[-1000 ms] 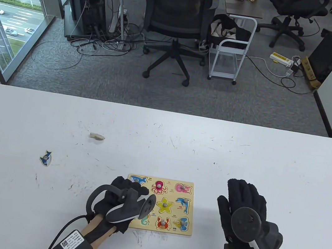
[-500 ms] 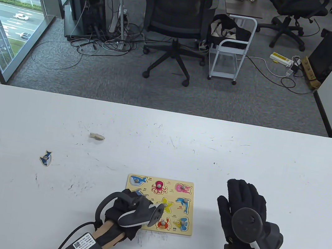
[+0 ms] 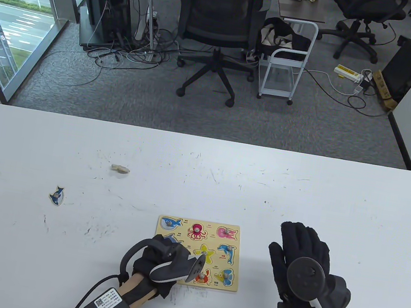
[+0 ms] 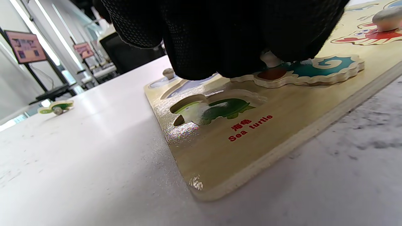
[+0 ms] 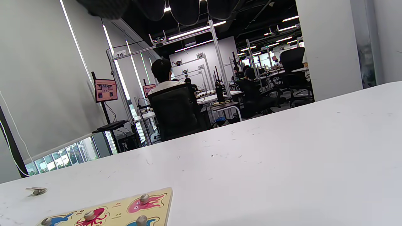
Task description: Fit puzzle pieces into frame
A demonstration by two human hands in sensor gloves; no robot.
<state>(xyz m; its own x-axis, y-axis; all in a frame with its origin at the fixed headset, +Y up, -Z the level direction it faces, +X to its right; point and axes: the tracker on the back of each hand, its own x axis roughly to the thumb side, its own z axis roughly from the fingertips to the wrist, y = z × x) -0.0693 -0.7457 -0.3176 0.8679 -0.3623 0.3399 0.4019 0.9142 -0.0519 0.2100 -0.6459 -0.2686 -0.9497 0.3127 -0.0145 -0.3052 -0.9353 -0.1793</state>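
Note:
The wooden puzzle frame (image 3: 238, 253) lies near the table's front edge, with several sea-animal pieces seated in it. My left hand (image 3: 172, 262) is over its lower left part. In the left wrist view its fingers (image 4: 238, 59) pinch the knob of the seahorse piece (image 4: 314, 70), which rests on the frame (image 4: 220, 157) with its edge standing proud. Beside it the sea turtle recess (image 4: 216, 108) is empty. My right hand (image 3: 302, 247) lies flat and open on the table right of the frame, holding nothing. A blue shark piece (image 3: 57, 195) and a pale piece (image 3: 120, 168) lie loose at the left.
The green turtle piece (image 4: 56, 106) shows far off on the table in the left wrist view. The right wrist view shows the frame's far corner (image 5: 157, 207) and the white tabletop (image 5: 282, 157). A cable and box (image 3: 107, 304) trail from my left wrist.
My left hand has moved from the frame's left middle toward its near edge and slightly right. The right hand has not moved.

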